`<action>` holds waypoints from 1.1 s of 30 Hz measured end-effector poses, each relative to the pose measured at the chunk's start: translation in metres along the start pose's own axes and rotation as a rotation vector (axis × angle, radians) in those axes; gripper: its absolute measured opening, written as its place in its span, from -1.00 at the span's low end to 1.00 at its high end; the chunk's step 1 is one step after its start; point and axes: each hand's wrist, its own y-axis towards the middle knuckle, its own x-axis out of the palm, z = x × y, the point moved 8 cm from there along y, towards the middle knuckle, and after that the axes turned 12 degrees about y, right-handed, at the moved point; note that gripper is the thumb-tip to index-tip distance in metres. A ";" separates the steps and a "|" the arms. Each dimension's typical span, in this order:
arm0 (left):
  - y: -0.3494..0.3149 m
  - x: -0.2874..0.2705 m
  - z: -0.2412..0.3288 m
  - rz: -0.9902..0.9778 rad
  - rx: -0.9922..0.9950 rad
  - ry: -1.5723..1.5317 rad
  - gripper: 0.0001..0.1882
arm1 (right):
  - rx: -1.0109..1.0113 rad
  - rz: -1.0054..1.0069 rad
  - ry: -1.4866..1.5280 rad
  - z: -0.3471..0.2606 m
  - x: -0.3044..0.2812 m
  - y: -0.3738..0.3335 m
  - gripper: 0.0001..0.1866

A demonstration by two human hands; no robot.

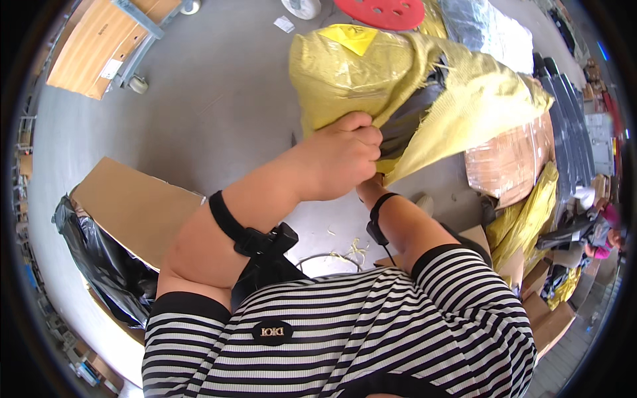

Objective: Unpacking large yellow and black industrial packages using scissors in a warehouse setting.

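A large yellow woven sack (484, 93) is held up in front of me, torn open along its side with frayed threads at the edge. Dark plastic wrapping (406, 126) shows through the opening. My left hand (348, 152) is closed in a fist on the sack's near edge, beside the tear. Just below it, my right hand (370, 187) reaches up under the sack; its fingers are hidden behind the left hand and the fabric. A bright yellow patch (350, 38) lies on the sack's top left.
Cardboard (133, 205) and a black plastic bag (99, 252) lie at left. A wheeled cart (99, 50) carries boards at upper left. A red disc (381, 10) lies beyond the sack. Wrapped boxes (511, 159) and yellow sacking (531, 212) crowd the right. Another person (597, 232) is at far right.
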 end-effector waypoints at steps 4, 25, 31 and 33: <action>-0.009 0.002 0.004 -0.084 0.038 0.051 -0.95 | 0.037 -0.030 0.039 0.003 -0.026 -0.038 -0.68; 0.023 -0.068 0.094 0.233 -0.140 0.649 -0.78 | 0.055 0.087 0.363 0.049 -0.094 -0.159 -0.48; 0.039 -0.101 0.035 0.165 -0.624 0.374 -0.67 | -0.095 0.076 0.269 0.040 -0.128 -0.219 -0.32; 0.047 -0.094 0.043 0.141 -0.478 0.342 -0.67 | -0.191 0.131 0.306 0.039 -0.136 -0.239 -0.33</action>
